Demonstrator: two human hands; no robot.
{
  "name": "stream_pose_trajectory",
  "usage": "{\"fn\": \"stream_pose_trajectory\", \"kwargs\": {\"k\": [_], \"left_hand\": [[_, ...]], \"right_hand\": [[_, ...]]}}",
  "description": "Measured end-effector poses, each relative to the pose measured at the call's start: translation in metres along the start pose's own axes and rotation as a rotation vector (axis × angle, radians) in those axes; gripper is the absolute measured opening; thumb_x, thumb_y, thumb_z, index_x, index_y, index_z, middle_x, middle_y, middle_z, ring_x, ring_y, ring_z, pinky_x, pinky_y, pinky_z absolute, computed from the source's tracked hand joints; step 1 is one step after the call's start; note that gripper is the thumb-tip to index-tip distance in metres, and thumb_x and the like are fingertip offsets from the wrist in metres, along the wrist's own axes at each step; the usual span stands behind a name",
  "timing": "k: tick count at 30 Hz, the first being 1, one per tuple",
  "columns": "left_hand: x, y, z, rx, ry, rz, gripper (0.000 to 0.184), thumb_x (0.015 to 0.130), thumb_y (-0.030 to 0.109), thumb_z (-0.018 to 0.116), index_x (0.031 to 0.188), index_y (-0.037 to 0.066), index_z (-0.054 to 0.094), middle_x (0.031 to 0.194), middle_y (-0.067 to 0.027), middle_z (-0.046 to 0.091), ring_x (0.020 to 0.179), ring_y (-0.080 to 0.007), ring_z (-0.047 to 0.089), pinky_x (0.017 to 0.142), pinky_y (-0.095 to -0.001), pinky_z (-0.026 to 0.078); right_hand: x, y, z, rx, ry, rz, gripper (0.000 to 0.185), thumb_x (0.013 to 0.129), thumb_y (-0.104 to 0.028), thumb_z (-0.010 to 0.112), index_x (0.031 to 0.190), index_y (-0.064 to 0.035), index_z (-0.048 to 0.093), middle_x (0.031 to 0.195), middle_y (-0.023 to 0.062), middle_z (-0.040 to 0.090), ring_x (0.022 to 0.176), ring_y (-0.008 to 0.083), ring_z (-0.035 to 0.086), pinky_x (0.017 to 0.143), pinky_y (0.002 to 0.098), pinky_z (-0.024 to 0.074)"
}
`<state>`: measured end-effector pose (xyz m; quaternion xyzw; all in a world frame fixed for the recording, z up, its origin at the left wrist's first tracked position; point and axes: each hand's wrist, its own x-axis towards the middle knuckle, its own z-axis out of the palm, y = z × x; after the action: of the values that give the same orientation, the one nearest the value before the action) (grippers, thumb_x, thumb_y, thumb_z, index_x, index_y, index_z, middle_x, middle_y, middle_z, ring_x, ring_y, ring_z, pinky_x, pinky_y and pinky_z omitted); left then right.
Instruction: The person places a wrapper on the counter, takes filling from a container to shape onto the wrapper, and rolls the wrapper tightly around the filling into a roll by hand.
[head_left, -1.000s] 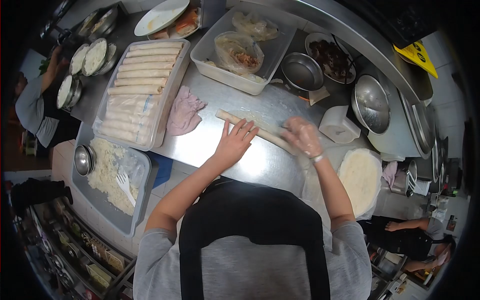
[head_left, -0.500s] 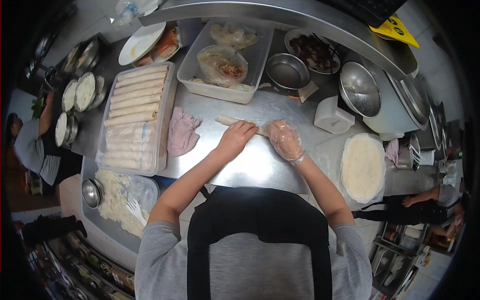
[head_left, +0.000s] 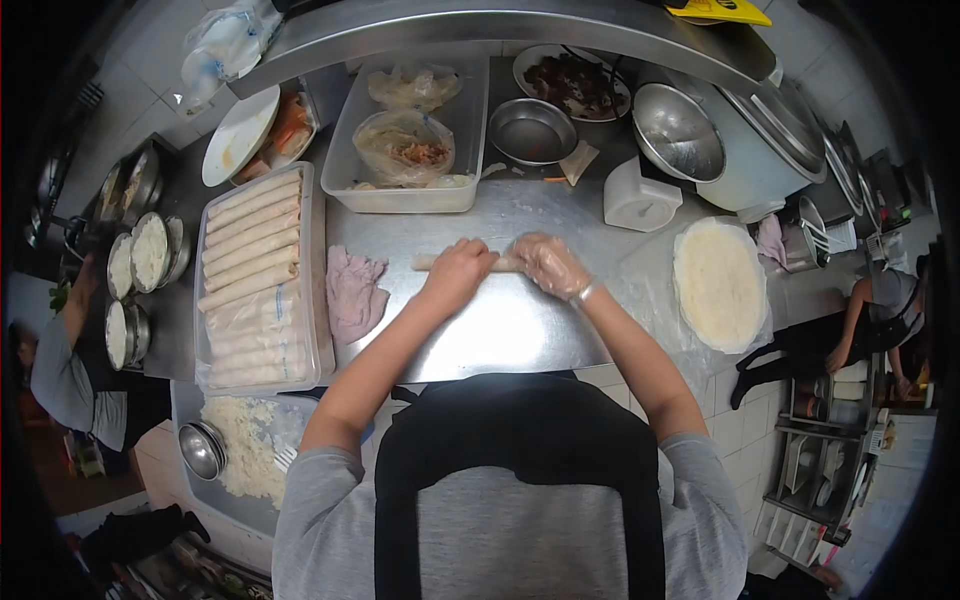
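Note:
A pale, long spring roll (head_left: 424, 263) lies on the steel worktop in front of me, partly covered by my fingers. My bare left hand (head_left: 460, 272) is curled over its middle. In a clear plastic glove, my right hand (head_left: 550, 263) closes round its right end, which it hides. To the left lies a crumpled pink cloth (head_left: 353, 295). Beyond that stands a plastic container (head_left: 319, 290) of similar rolls, the nearer ones under plastic film. A stack of round, pale wrappers (head_left: 720, 280) rests on plastic to my right.
Behind my hands are a plastic tub (head_left: 400, 201) with bagged filling, a metal bowl (head_left: 533, 132), a white scale (head_left: 640, 200) and a larger steel bowl (head_left: 680, 135). A steel shelf (head_left: 500, 22) overhangs the back. A tray of rice (head_left: 250, 450) sits lower left. Other people stand at both sides.
The view has turned slightly, shifting the worktop objects. Both hands remain on the roll, which now looks more level; my right hand has tilted a little over its end.

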<state>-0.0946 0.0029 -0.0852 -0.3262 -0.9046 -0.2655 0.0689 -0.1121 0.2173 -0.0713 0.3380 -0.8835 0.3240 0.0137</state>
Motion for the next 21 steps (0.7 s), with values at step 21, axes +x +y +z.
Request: {"fn": "stream_pose_trajectory", "kwargs": {"k": [21], "left_hand": [[0.089,0.047,0.039,-0.039,-0.179,0.023,0.034,0.080,0.032,0.069,0.096,0.004,0.057,0.106,-0.0146,0.060,0.108,-0.0301,0.054,0.087,-0.0427,0.046]], "right_hand": [[-0.083,-0.017,-0.068,0.091,0.577,0.343,0.020,0.084,-0.009,0.068,0.101,-0.0007,0.064,0.100,0.0142,0.066,0.088,0.0255,0.065,0.078,0.0326,0.0508]]}}
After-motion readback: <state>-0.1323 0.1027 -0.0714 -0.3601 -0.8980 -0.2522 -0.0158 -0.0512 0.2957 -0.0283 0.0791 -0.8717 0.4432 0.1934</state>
